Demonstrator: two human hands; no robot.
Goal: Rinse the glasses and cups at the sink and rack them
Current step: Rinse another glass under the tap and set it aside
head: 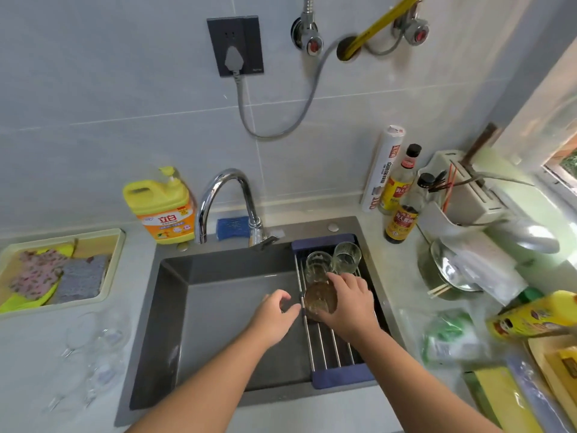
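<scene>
Amber glass (319, 300) (blurred) – half hidden under right hand (349, 304) – on rack (331, 348).

Matt dark-grey sink (218, 307); polished chrome tap (232, 195); rack (331, 348) of shiny steel rods with blue plastic ends; clear smooth glasses (346, 257); brown-tinted glass cup (320, 300); glossy wall tiles (125, 89).

sink (175, 323): we see dark grey all over.
rack (327, 348): we see shiny silver bars and dark blue ends.
brown glass (320, 300): we see see-through brown.
clear glasses (346, 256): we see no colour, just see-through.
soap bottle (162, 204): we see bright yellow with an orange label.
tap (228, 179): we see shiny silver.
sponge (232, 228): we see blue.
tray (115, 245): we see a pale cream rim.
cloths (56, 276): we see pink with dark spots, grey, and bright yellow-green.
wall (125, 89): we see pale grey tiles with thin white lines.
socket (246, 42): we see dark grey.
</scene>
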